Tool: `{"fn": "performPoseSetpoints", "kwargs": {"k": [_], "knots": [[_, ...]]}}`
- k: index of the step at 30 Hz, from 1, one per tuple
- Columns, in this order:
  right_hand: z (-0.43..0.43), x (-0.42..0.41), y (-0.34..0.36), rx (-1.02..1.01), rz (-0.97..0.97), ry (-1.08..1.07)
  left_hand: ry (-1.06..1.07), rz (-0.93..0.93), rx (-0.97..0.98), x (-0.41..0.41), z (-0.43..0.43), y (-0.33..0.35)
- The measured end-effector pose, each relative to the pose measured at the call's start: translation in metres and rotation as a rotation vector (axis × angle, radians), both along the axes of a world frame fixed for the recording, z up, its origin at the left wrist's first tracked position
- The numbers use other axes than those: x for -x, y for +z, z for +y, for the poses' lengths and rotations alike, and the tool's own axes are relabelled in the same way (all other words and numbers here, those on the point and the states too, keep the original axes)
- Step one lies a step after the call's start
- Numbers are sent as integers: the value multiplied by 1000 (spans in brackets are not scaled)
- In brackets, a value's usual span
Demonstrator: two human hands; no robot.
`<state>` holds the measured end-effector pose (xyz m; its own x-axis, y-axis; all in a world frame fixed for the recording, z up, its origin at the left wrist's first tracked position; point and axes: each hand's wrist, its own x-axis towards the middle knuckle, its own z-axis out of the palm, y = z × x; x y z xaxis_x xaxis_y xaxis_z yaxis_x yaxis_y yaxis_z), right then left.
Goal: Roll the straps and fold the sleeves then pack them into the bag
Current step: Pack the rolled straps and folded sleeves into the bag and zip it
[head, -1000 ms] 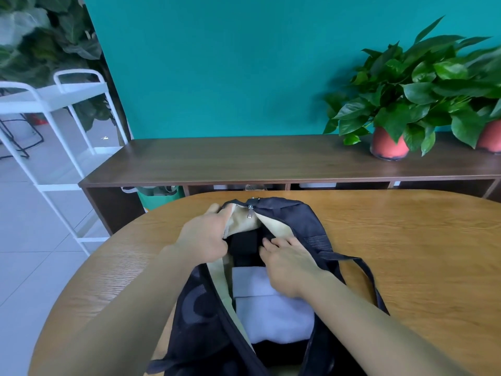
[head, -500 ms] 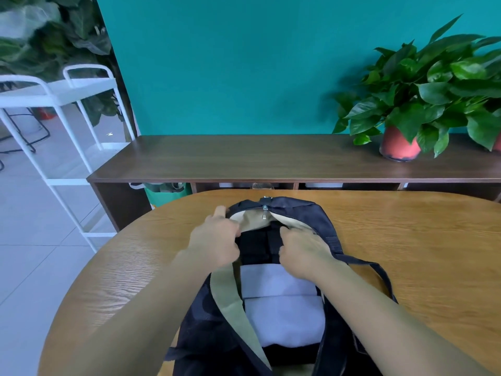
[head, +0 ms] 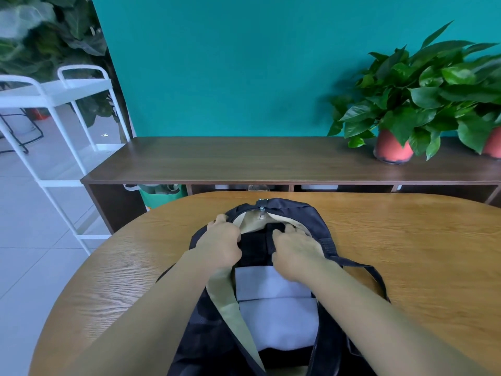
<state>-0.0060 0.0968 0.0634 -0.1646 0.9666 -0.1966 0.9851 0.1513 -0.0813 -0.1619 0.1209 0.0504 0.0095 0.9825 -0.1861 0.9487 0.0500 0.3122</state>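
A: Moved outward since a second ago, right hand (head: 295, 253): off the black bundle (head: 256, 248), now curled over the right edge of the bag (head: 298, 210) mouth.

B: And left hand (head: 221, 244)?

A: Same as before. Clenched on the left edge, thumb outside the fabric. Grasping bag cloth on both sides, nothing else.

B: Nearer than the two grips?

A: Pale folded sleeves (head: 273, 316), flat inside the bag, two layers. Beige lining (head: 225, 299) flapped open just left of them.

B: Between the grips?

A: Black bundle, tucked in just beyond the sleeves. Probably the rolled straps, but too dark to tell separate rolls.

B: Done packing, then?

A: Looks that way. No more pressing down. Reads as drawing the mouth together for closing.

B: Zipper?

A: Zipper pull (head: 262, 213) just beyond both grips, at the top of the opening, untouched.

B: Farther out?

A: Right of the right grip, carry strap (head: 357, 264) loose on the table (head: 406, 253). Well beyond, a dark sideboard (head: 244, 158) with a potted plant (head: 393, 147).
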Motion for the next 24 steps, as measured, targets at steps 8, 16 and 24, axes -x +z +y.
{"fn": "performPoseSetpoints", "kwargs": {"k": [8, 16, 24], "knots": [[5, 28, -21, -32, -104, 190, -53, -128, 13, 15, 3, 1], [7, 17, -24, -43, -197, 253, -52, -283, -3, 12, 2, 20], [2, 24, -25, 17, -69, 85, -113, -295, -109, 15, -6, 13]]}}
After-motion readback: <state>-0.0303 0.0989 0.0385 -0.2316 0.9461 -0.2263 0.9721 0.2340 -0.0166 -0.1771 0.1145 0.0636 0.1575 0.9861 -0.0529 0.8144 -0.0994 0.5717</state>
